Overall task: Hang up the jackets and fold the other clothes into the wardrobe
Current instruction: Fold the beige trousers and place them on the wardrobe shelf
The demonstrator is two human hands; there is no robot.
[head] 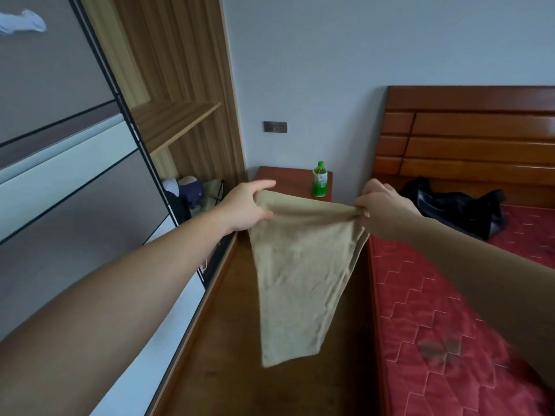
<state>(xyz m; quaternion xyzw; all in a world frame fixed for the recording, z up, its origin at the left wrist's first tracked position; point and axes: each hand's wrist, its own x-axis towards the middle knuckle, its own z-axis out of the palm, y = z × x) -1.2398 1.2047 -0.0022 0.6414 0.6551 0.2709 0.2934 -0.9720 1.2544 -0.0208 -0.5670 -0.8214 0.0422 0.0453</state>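
A beige garment (295, 274) hangs in the air between the wardrobe and the bed, folded lengthwise and tapering downward. My left hand (246, 207) grips its top left corner and my right hand (383, 210) pinches its top right corner, so the top edge is stretched between them. The wardrobe (177, 121) stands open at the left, with a bare wooden shelf and a pile of folded clothes (195, 193) on its lower level. A black jacket (456, 205) lies crumpled on the red mattress (444, 310) near the headboard.
A sliding wardrobe door (69, 181) with grey and white panels fills the left side. A wooden bedside table (288, 181) carries a green bottle (319, 179). The wooden headboard (474, 136) rises at the right. Wooden floor runs between wardrobe and bed.
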